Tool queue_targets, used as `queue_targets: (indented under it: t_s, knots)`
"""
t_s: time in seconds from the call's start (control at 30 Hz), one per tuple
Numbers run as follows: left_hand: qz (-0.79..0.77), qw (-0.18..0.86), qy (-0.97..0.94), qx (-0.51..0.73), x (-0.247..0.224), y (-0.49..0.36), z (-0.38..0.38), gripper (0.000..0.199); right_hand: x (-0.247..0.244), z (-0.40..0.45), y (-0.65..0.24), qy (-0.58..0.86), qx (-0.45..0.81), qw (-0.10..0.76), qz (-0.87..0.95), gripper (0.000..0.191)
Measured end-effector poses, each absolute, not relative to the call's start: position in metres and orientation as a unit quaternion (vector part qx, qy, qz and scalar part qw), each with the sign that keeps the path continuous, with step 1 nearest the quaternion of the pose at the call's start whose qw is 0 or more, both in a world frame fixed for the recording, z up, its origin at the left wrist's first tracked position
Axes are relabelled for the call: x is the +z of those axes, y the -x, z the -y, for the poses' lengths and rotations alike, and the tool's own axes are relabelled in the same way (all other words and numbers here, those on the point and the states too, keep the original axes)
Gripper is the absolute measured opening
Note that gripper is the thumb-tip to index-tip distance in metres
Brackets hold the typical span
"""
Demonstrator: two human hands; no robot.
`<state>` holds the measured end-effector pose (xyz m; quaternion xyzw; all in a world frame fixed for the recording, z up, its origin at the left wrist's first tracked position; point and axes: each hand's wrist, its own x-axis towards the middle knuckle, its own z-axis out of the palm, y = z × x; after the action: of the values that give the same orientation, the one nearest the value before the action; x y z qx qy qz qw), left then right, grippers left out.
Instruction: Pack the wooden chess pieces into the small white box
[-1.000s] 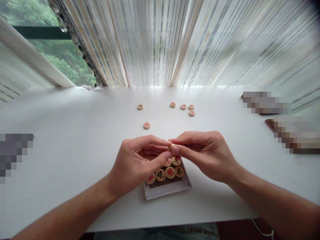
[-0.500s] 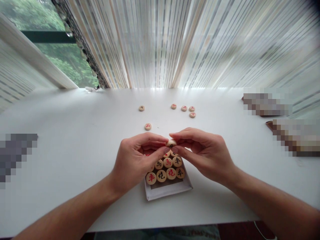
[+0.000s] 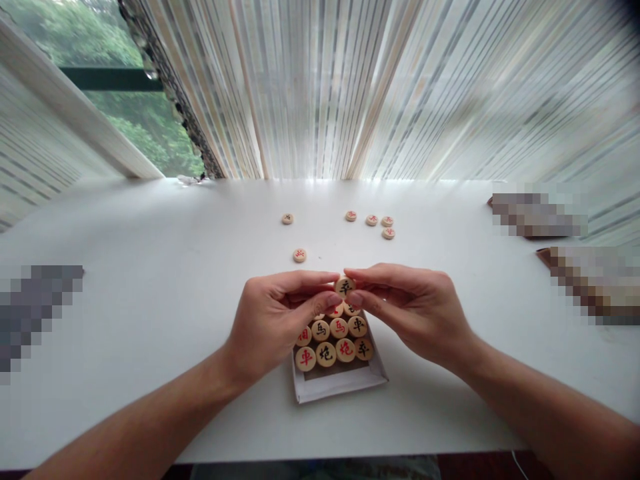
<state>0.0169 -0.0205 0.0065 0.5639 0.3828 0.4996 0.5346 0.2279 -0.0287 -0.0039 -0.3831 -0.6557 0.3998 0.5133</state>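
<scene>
Between the fingertips of both hands is a round wooden Chinese chess piece (image 3: 345,287) with a black character, its marked face turned toward me. My left hand (image 3: 280,313) pinches it from the left, and my right hand (image 3: 410,307) pinches it from the right. Just below lies a shallow white box (image 3: 345,383) with rows of Chinese chess pieces, red and black characters facing up. A red-marked piece (image 3: 305,359) and a black-marked piece (image 3: 326,354) are in its nearest row. My fingers hide the far part of the box.
Beyond my hands, a red-marked piece (image 3: 299,255) and a black-marked piece (image 3: 287,219) lie on the white table (image 3: 150,300). Several red-marked pieces (image 3: 371,220) lie farther right. Blurred-out objects are at the left and right sides. Striped curtains (image 3: 310,93) hang behind the table.
The held chess piece has been tilted from nearly edge-on so its black character now faces me. Both hands stay over the box, and the view has shifted slightly.
</scene>
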Motion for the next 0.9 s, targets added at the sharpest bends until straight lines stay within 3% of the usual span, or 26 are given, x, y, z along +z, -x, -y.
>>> queue_targets:
  t_s: [0.23, 0.6, 0.9]
  knots:
    - [-0.390, 0.539, -0.569, 0.484, 0.004, -0.015, 0.019, 0.026, -0.003, 0.027, -0.227, 0.363, 0.428, 0.509, 0.653, 0.032]
    - [-0.369, 0.506, -0.619, 0.474, 0.003, -0.013, 0.019, 0.019, 0.004, 0.029, -0.227, 0.397, 0.417, 0.464, 0.673, 0.018]
    - [-0.353, 0.557, -0.599, 0.454, 0.003, -0.015, 0.021, 0.028, 0.009, 0.028, -0.229, 0.422, 0.486, 0.399, 0.654, 0.040]
